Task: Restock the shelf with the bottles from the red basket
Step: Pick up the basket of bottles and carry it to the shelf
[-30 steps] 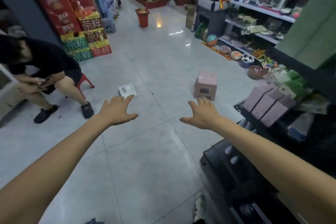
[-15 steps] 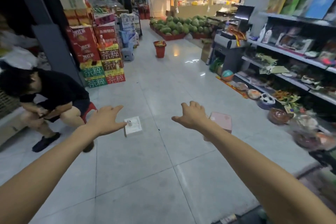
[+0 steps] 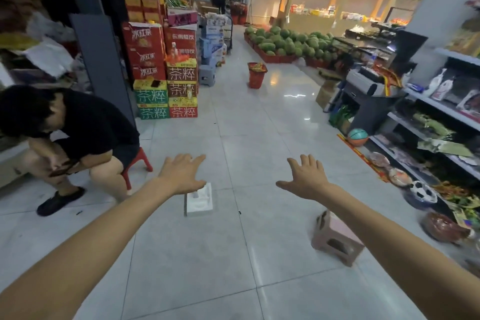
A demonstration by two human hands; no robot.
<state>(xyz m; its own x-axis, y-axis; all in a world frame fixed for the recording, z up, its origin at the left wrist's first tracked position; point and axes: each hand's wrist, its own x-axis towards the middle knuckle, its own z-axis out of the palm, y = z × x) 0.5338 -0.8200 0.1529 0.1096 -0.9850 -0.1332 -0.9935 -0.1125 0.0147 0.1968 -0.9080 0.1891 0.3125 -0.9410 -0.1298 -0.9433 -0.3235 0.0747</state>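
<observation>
One wide aisle of pale floor tiles [image 3: 233, 138] runs ahead through a shop, seen from a head-worn camera. Along its right side stands the shelf [image 3: 439, 109], tiered and crowded with goods. On the left rises a stack of red and green drink cartons [image 3: 166, 73]. Nearer on that side, a seated person [image 3: 78, 135] bends forward on a small red stool, feet out on the tiles. The red basket [image 3: 257, 76] stands on the floor far down the aisle, well apart from both hands. Something fills its top, but bottles cannot be made out at this range. Closer in, a pink stool [image 3: 336, 240] sits low on the right, and a white box [image 3: 198, 201] lies on the floor, partly hidden behind the left hand [image 3: 181, 176]. That hand and the right hand [image 3: 307, 180] reach forward palm down, fingers spread, holding nothing.

The step in hand looks like the walk to fetch the basket. Doing it well likely means heading down the gap between white box and pink stool, keeping wide of the seated person's feet. The basket's handles are not visible, so the grip point is best chosen up close, and the basket then lifted level so nothing tips out.
</observation>
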